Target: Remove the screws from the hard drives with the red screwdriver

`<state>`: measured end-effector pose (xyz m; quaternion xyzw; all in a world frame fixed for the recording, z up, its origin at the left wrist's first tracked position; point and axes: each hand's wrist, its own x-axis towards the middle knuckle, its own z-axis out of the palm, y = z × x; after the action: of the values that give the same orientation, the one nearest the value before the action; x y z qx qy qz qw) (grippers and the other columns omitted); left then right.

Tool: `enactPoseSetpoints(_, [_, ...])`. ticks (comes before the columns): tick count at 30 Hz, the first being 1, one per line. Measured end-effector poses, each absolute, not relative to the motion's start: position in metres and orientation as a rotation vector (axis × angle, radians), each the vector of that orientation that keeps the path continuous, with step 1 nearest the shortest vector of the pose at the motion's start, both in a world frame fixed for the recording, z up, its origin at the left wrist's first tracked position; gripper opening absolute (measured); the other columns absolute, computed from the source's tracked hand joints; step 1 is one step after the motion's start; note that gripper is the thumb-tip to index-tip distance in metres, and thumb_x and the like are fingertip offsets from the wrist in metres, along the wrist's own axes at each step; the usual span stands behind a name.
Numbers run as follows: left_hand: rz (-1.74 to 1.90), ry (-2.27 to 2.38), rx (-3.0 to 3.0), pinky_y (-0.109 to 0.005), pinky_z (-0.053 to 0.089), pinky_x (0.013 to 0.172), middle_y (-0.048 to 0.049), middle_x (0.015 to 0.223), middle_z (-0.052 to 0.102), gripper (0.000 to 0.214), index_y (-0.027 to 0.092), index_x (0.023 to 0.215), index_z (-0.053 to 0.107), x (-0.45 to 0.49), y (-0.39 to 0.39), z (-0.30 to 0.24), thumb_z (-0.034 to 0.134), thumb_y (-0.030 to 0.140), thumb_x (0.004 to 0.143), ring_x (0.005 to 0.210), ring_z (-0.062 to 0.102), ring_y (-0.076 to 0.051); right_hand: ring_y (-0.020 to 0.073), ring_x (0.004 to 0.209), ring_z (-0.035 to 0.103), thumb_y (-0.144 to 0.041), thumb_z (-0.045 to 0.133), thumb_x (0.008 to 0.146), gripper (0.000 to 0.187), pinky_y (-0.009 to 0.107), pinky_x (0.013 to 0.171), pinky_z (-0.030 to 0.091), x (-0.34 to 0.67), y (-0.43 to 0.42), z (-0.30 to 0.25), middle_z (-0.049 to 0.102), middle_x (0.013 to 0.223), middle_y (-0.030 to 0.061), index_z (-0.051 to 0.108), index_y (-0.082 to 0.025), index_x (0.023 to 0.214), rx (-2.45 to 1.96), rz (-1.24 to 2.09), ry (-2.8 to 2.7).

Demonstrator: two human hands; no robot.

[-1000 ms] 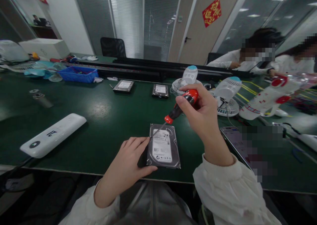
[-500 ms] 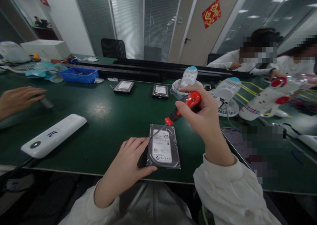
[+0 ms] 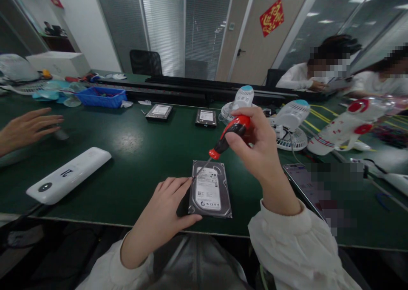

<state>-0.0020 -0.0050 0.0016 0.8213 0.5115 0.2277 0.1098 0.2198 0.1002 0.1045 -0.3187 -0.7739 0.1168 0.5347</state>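
- Green table (image 3: 143, 166) is leaving open room beyond the hard drive (image 3: 208, 188), lying near the table's front edge.
- Left hand (image 3: 168, 205), half open, is touching the drive's left edge.
- Right hand (image 3: 258, 149) is curling around a slanting red-and-black screwdriver (image 3: 223, 143).

An office doubling as an electronics workshop. Glass partitions (image 3: 119, 22) with horizontal blinds (image 3: 162, 26), a pale wooden door (image 3: 255, 49) bearing a red-and-gold paper decoration (image 3: 272, 18), and a black mesh-back chair (image 3: 145, 63) show the office; a long green-topped table (image 3: 153, 158) with three hard disk drives (image 3: 208, 188), a blue plastic basket (image 3: 105, 102) and a hand-held screwdriver (image 3: 234, 130) show the workshop.
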Motion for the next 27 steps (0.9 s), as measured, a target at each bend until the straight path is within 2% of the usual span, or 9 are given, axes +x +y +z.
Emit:
enactPoseSetpoints(3, [0.676,1.503,2.422,-0.049,0.044,0.1,-0.0117,0.141,0.058,0.071,0.021,0.146,0.047,-0.0021,-0.005,0.0008,0.071,0.051,0.086,0.125,0.052,-0.032,0.0102,0.065,0.047,-0.037,0.076,0.079,0.034,0.027,0.053,0.041,0.2196,0.1006,0.1044,0.058,0.089,-0.0008,0.064,-0.027,0.11,-0.825,0.153,-1.805])
enactPoseSetpoints(7, [0.685,1.515,2.425,-0.049,0.045,0.1,-0.0113,0.141,0.058,0.071,0.021,0.146,0.047,-0.0025,-0.0054,0.0003,0.07,0.053,0.086,0.125,0.052,-0.032,0.0138,0.067,0.051,-0.021,0.058,0.084,0.038,0.031,0.059,0.044,0.223,0.1007,0.1038,0.059,0.087,0.0008,0.063,-0.028,0.122,-0.735,0.206,-1.881])
enactPoseSetpoints(10, [0.668,1.516,2.424,-0.049,0.044,0.101,-0.0115,0.142,0.058,0.071,0.021,0.146,0.047,-0.0024,-0.0056,0.001,0.069,0.053,0.087,0.125,0.052,-0.032,0.0169,0.073,0.056,-0.023,0.049,0.09,0.041,0.037,0.07,0.049,0.2239,0.0995,0.1053,0.062,0.092,0.0022,0.059,-0.027,0.129,-0.673,0.254,-1.933])
enactPoseSetpoints(12, [0.655,1.518,2.424,-0.049,0.044,0.1,-0.0119,0.142,0.058,0.072,0.02,0.146,0.047,-0.0021,-0.0055,0.0016,0.069,0.053,0.087,0.125,0.052,-0.032,0.0151,0.066,0.052,-0.033,0.054,0.093,0.033,0.036,0.066,0.048,0.2227,0.0991,0.1061,0.06,0.085,0.0004,0.06,-0.028,0.125,-0.732,0.212,-1.916])
enactPoseSetpoints(15, [0.655,1.524,2.42,-0.049,0.045,0.1,-0.0118,0.141,0.058,0.071,0.02,0.145,0.047,-0.0018,-0.0055,0.0021,0.07,0.052,0.086,0.125,0.052,-0.032,0.0122,0.059,0.047,-0.037,0.068,0.087,0.031,0.033,0.059,0.045,0.2205,0.1003,0.1052,0.057,0.077,-0.002,0.061,-0.028,0.116,-0.806,0.133,-1.863])
enactPoseSetpoints(19, [0.642,1.514,2.425,-0.048,0.045,0.099,-0.012,0.141,0.058,0.071,0.02,0.146,0.046,-0.002,-0.0054,0.0021,0.069,0.052,0.087,0.125,0.051,-0.032,0.0172,0.078,0.059,-0.024,0.059,0.086,0.044,0.038,0.072,0.05,0.2203,0.1023,0.1026,0.059,0.091,0.0004,0.051,-0.029,0.129,-0.625,0.263,-1.887])
enactPoseSetpoints(21, [0.637,1.514,2.427,-0.048,0.044,0.1,-0.0122,0.142,0.057,0.072,0.019,0.147,0.045,-0.002,-0.0052,0.0022,0.07,0.052,0.087,0.125,0.051,-0.032,0.0186,0.085,0.059,-0.025,0.056,0.086,0.046,0.04,0.077,0.051,0.2208,0.1017,0.1029,0.058,0.097,0.0017,0.048,-0.028,0.131,-0.555,0.315,-1.915])
enactPoseSetpoints(24, [0.632,1.523,2.426,-0.049,0.044,0.1,-0.0117,0.142,0.057,0.074,0.019,0.147,0.045,-0.0016,-0.005,0.0025,0.072,0.051,0.086,0.126,0.051,-0.032,0.0146,0.073,0.052,-0.036,0.06,0.089,0.038,0.035,0.066,0.048,0.2204,0.0996,0.1049,0.055,0.095,0.0011,0.051,-0.027,0.125,-0.669,0.236,-1.903])
enactPoseSetpoints(27, [0.621,1.529,2.421,-0.049,0.044,0.101,-0.0112,0.142,0.057,0.074,0.02,0.146,0.045,-0.0012,-0.0049,0.0026,0.072,0.051,0.085,0.125,0.051,-0.031,0.0106,0.066,0.046,-0.041,0.07,0.085,0.038,0.03,0.058,0.044,0.2188,0.0993,0.1056,0.054,0.095,0.0001,0.053,-0.025,0.116,-0.791,0.14,-1.839])
